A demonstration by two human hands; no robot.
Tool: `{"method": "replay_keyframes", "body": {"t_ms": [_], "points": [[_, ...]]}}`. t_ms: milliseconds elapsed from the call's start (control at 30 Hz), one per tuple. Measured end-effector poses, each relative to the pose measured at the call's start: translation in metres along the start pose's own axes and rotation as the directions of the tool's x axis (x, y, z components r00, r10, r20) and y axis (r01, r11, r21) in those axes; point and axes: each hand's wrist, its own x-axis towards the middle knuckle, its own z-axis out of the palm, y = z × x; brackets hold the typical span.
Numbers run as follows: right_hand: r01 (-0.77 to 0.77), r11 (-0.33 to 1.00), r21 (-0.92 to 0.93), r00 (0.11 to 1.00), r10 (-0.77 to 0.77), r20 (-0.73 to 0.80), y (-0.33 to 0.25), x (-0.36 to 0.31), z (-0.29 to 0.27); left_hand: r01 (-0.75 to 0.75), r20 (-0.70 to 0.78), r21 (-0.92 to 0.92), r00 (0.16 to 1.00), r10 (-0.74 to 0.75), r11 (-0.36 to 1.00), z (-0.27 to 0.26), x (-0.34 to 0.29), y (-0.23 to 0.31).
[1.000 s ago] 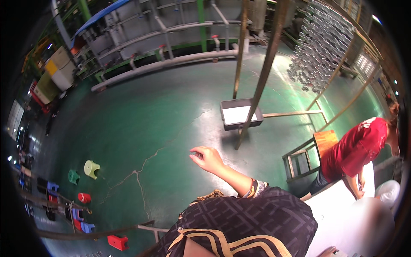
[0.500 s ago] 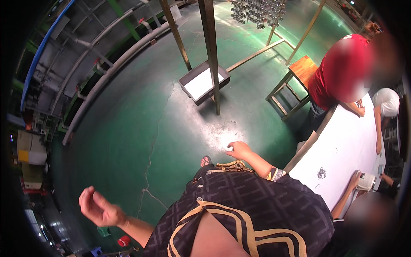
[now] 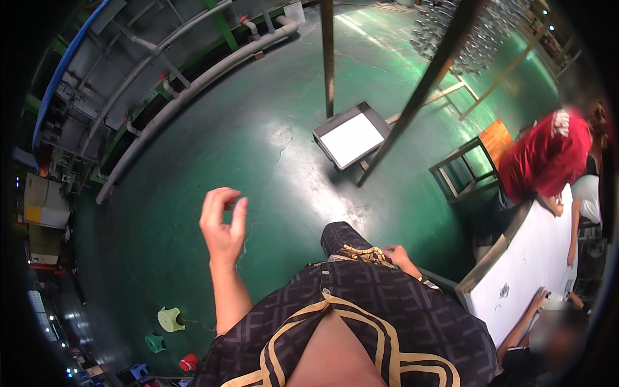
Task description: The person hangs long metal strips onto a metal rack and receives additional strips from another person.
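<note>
My left hand [image 3: 222,222] is raised ahead of my body over the green floor. Its fingers are loosely bent and stand apart from the thumb, with nothing between them. Low beside my dark patterned clothing, my right hand [image 3: 399,253] hangs near the thigh. Its fingers look loosely curled, and I see no object in them. Neither hand touches a work item. Ahead stands a dark grey tray [image 3: 330,152] with a white bottom or sheet inside, next to upright metal posts [image 3: 412,97].
To the right, people work at a long white table [image 3: 516,258] with a small dark pile [image 3: 504,291] on it. A wooden stool [image 3: 495,137] stands near a person in red [image 3: 545,155]. Small stools [image 3: 170,318] sit at lower left; pipes [image 3: 187,87] line the left side.
My left hand has swung upward and forward, while my right hand has dropped back closer to my body. The tray and posts now appear farther right, and a pale stool shows at lower left.
</note>
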Motion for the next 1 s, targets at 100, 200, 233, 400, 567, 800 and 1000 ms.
{"method": "replay_keyframes", "body": {"t_ms": [100,200,233,400,567,800,1000], "points": [[-0.198,0.979,0.046,0.975,0.192,0.116,-0.040,0.010,-0.007,0.016,0.097,-0.048,0.995,-0.011,0.999,0.016,0.039,-0.046],[-0.315,0.948,0.041,0.942,0.308,0.132,-0.085,0.041,-0.005,0.055,0.162,-0.026,0.985,-0.050,0.998,0.025,0.085,-0.101],[-0.320,0.946,0.053,0.942,0.311,0.127,-0.103,0.058,-0.007,0.062,0.179,-0.033,0.982,-0.055,0.998,0.032,0.103,-0.117],[-0.278,0.958,0.069,0.943,0.259,0.209,-0.205,0.195,0.031,0.202,0.258,0.211,0.932,-0.254,0.956,0.013,0.152,-0.258],[0.380,0.922,0.068,0.922,-0.384,0.054,-0.427,0.282,0.027,0.459,0.220,0.398,0.793,-0.569,0.794,-0.028,0.141,-0.409],[0.536,0.835,0.126,0.843,-0.536,-0.034,-0.676,0.331,-0.036,0.702,0.199,0.403,0.559,-0.805,0.587,-0.005,0.180,-0.575],[0.453,0.826,0.335,0.876,-0.343,-0.339,-0.771,0.359,-0.069,0.457,0.426,0.283,0.728,-0.537,0.843,0.079,0.441,-0.651]]}}
